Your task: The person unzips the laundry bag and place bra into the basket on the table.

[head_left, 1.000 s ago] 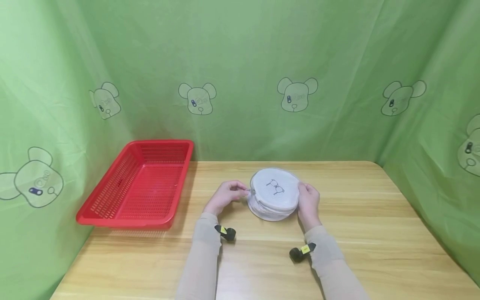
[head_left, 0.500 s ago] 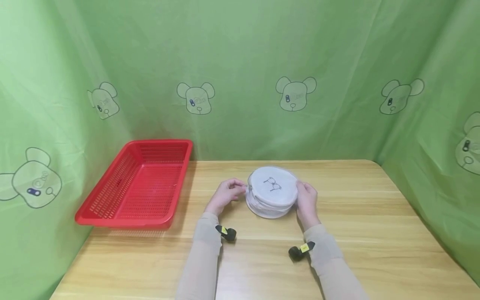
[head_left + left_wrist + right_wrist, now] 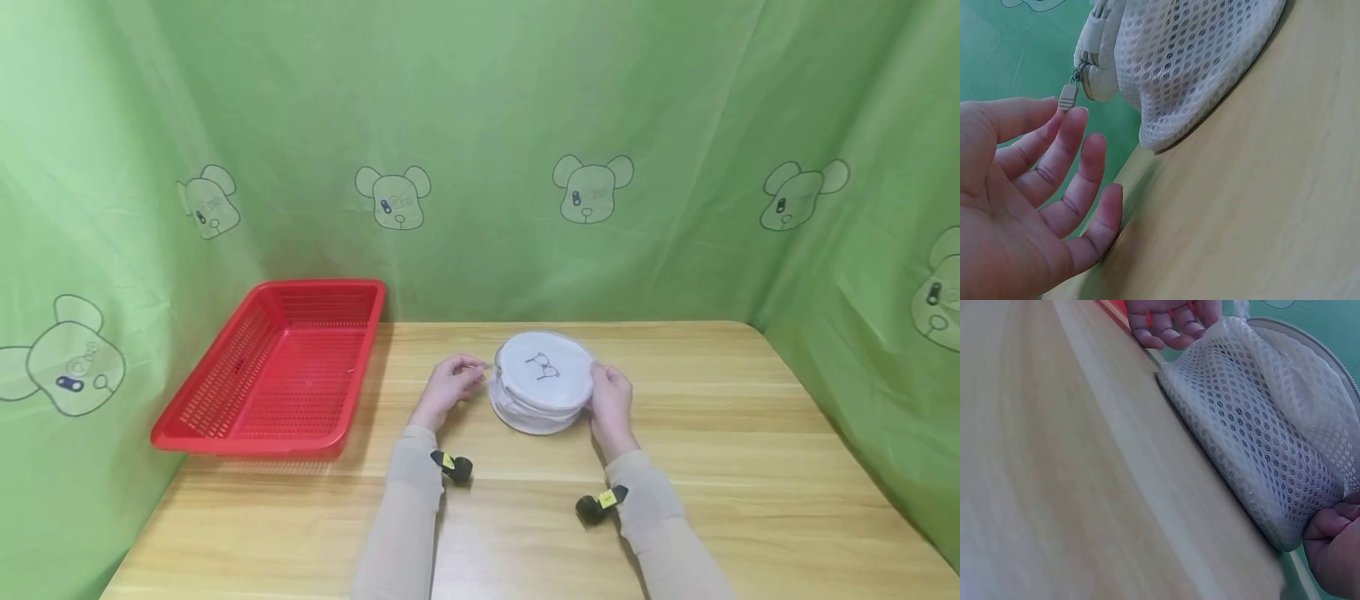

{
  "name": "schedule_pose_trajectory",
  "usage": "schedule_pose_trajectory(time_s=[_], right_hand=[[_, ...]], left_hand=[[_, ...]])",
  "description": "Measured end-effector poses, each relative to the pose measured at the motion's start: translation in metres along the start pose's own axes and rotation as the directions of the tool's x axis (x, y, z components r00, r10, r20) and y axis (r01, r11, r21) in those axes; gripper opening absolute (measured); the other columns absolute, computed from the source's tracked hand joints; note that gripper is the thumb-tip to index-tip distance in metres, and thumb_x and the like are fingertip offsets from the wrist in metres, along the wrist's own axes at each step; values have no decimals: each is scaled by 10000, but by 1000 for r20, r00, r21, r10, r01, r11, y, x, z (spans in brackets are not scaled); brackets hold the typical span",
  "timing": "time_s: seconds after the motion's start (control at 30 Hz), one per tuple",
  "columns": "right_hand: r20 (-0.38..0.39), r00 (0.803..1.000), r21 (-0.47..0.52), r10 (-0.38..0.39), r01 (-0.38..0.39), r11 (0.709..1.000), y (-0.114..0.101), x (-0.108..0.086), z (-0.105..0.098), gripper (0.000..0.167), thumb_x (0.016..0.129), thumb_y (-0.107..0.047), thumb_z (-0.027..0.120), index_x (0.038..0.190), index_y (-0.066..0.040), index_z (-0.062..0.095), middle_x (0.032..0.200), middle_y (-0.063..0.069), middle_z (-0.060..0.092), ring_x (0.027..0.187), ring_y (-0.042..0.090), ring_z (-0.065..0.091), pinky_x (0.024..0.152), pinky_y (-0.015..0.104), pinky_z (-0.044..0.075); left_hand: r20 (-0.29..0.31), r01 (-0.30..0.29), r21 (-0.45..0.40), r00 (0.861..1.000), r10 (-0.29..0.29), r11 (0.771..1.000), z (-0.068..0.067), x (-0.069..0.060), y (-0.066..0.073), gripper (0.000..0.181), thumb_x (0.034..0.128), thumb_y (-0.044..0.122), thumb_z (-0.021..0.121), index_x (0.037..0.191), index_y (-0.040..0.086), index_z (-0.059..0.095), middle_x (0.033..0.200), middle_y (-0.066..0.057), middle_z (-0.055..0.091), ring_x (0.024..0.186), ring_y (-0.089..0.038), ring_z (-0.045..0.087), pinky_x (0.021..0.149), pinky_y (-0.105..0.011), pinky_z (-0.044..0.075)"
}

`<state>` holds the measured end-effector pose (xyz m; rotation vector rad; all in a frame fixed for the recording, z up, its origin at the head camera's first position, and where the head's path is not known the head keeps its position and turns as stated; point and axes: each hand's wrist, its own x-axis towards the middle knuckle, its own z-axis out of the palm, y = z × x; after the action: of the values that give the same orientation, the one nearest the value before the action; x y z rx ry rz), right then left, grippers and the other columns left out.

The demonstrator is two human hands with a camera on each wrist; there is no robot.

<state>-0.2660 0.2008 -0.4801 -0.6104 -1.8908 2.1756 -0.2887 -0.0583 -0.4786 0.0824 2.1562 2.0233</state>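
Note:
A round white mesh laundry bag (image 3: 546, 369) with a small bra drawing on its lid stands on the wooden table. My left hand (image 3: 448, 388) is at its left side. In the left wrist view, the thumb and a finger pinch the zipper pull (image 3: 1068, 97) at the lid's edge, and the other fingers are loosely bent. On the opposite side, my right hand (image 3: 612, 402) grips the bag's edge. The right wrist view shows the soft mesh wall sagging in folds and the zipper track (image 3: 1319, 340) along the lid. Part of the right hand's fingers is hidden.
A red plastic basket (image 3: 251, 444) with slotted walls stands on the left of the wooden table (image 3: 750, 467). Green curtains (image 3: 480, 92) with printed bear heads enclose the back and both sides. Each wrist carries a small black camera (image 3: 462, 469).
The bag has shifted slightly left, and both hands have moved a little left with it. The left hand now stands slightly farther from the bag, the zipper pull stretched out between them.

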Motion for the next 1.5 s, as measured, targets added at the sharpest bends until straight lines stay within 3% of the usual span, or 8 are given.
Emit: schedule_pose_trajectory(time_s=[0.13,0.3,0.5,0.63,0.83,1.07,1.27,1.5], right_hand=[[9,1000,18,9,-9,1000,1,-2,2,202,1011,-277,484,962,-90,543,708,-76,513,557,25,462,491,153,418],[23,1000,34,-3,3,999,3,-5,5,190,1009,-255,493,947,-81,537,671,-77,509,531,28,463,476,162,426],[119,993,41,3,-8,999,2,-9,10,169,1002,-206,506,918,-59,504,612,-69,486,511,52,466,472,180,451],[209,978,20,14,-19,1000,0,-12,11,163,1006,-195,501,950,-42,503,608,-59,498,503,58,481,472,177,466],[319,947,-46,35,-22,999,-2,-13,12,203,1010,-241,510,1010,-38,511,658,-49,517,549,66,511,527,186,502],[430,901,-100,54,-12,995,-1,-12,13,263,1022,-309,479,935,-65,522,710,-25,557,608,89,542,585,200,530],[443,892,-25,93,-91,995,-1,-6,11,266,1023,-230,381,941,-36,543,719,-1,592,631,121,546,611,226,541],[496,862,22,101,-129,991,0,-3,3,177,1012,-180,464,983,-60,591,762,5,616,689,121,579,680,235,571]], left_hand=[[-16,4,-13,1000,-4,1000,0,0,0,280,929,180,617,1183,64,626,1070,-122,682,1045,-315,649,874,-396,546],[-33,13,-21,999,-14,1000,0,0,2,326,914,186,628,1228,100,606,1090,-110,678,1052,-321,649,877,-410,546],[-37,14,-19,999,-15,1000,1,0,6,347,905,216,648,1235,116,606,1112,-110,676,971,-220,659,885,-421,543],[-50,1,-4,999,-1,1000,0,0,6,340,915,233,647,1224,95,610,1110,-115,679,922,-148,640,838,-381,553],[-88,4,5,996,-3,1000,-6,-2,6,342,913,238,655,1218,91,614,1090,-115,680,897,-148,637,784,-343,548],[-128,28,-3,991,-29,1000,-16,-4,7,334,905,247,666,1204,102,629,1008,-65,669,877,-144,634,770,-342,551],[-124,41,-22,991,-44,999,-21,-8,13,342,900,251,676,1209,110,633,1041,-72,684,911,-184,656,849,-421,544],[-136,37,-13,990,-38,999,-24,-7,13,315,903,241,666,1196,128,638,1081,-88,681,893,-152,636,859,-427,538]])
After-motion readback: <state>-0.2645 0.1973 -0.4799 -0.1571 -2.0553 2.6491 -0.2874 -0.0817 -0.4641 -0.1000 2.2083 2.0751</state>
